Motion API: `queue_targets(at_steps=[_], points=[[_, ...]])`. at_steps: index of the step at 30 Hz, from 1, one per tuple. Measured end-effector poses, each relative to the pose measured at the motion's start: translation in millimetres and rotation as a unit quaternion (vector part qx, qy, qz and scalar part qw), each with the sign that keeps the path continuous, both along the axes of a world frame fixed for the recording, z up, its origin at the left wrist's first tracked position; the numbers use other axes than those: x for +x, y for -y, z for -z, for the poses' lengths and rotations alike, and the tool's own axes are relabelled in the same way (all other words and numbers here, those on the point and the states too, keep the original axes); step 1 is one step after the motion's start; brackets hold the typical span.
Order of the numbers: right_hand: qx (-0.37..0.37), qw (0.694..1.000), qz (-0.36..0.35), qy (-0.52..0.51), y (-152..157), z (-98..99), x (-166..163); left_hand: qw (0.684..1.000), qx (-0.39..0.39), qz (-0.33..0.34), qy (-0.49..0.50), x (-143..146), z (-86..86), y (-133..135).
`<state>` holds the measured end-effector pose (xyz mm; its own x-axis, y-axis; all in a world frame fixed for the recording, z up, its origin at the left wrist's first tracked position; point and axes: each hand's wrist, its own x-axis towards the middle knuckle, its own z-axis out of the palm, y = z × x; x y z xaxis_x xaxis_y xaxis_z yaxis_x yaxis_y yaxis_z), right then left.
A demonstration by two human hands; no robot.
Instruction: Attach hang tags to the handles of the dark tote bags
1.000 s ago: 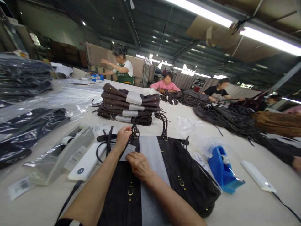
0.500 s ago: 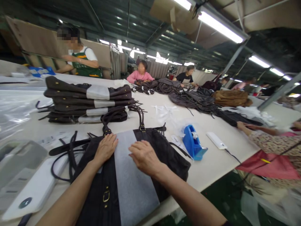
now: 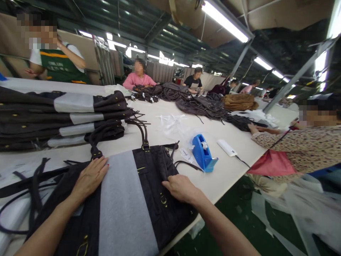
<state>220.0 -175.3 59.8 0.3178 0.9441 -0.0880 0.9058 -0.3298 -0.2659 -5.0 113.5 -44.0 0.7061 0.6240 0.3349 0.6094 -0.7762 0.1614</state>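
Observation:
A dark handbag (image 3: 149, 170) lies flat on the table, its two handles (image 3: 142, 129) reaching away from me. Down its middle runs a strip of pale grey paper (image 3: 122, 199). My left hand (image 3: 90, 177) rests flat on the bag at the strip's left edge, below one handle, fingers stretched out. At the bag's right side, my right hand (image 3: 182, 187) has its fingers curled against the dark material and appears to grip it; the fingertips are partly hidden. Brass buckles (image 3: 163, 199) show on the front. Loose dark straps (image 3: 36, 188) trail to the left.
Several folded dark bags with paper bands (image 3: 106, 103) are stacked at the back left. A blue tape dispenser (image 3: 204, 153) and a white corded device (image 3: 226, 147) sit to the right. More dark bags (image 3: 202, 106) lie farther back. Co-workers surround the table; one in patterned sleeves (image 3: 306, 145) is close.
My right hand has moved from the paper strip to the bag's right side, and its fingers have curled. My left hand stays on the bag. The view has swung right.

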Motion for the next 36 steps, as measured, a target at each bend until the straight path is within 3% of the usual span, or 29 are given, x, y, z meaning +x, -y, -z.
queue_targets(at_steps=[2,6,8,14,16,20,25,28,30,33,34,36], points=[[0.018,0.999,0.043,-0.013,-5.4,1.7,28.2,1.0,0.014,0.003,0.001,-0.8,2.5,-1.2],[0.026,0.978,0.192,0.079,-20.0,13.0,96.2,1.0,0.017,-0.006,-0.011,0.8,2.7,1.4],[0.025,0.967,0.23,0.108,-27.2,21.7,117.4,1.0,-0.001,-0.023,-0.004,1.5,-0.5,5.2],[0.056,0.955,0.232,0.178,-42.7,60.7,123.9,0.996,-0.053,-0.065,0.041,3.2,-13.4,21.3],[0.064,0.942,0.218,0.249,-46.9,73.9,126.9,0.994,-0.061,-0.07,0.054,4.6,-16.1,23.6],[0.031,0.943,0.181,0.278,-49.9,80.7,139.1,0.992,-0.065,-0.073,0.077,4.8,-19.3,26.3],[0.008,0.948,0.175,0.266,-42.5,55.2,140.3,0.991,-0.077,-0.067,0.085,4.9,-21.0,28.3],[0.031,0.951,0.181,0.249,-43.5,24.0,124.0,0.991,-0.082,-0.066,0.088,5.2,-21.3,28.5],[0.087,0.959,0.185,0.195,-50.0,-1.4,105.5,0.99,-0.081,-0.067,0.096,5.2,-21.1,28.4],[0.234,0.96,0.149,-0.024,-68.3,-36.2,67.7,0.988,-0.076,-0.066,0.113,4.9,-20.1,28.1],[0.279,0.941,0.13,-0.139,-76.0,-44.9,53.0,0.988,-0.074,-0.066,0.121,4.9,-19.5,27.9],[0.325,0.864,0.099,-0.373,-92.8,-56.2,22.2,0.985,-0.072,-0.063,0.144,4.9,-17.7,27.2]])
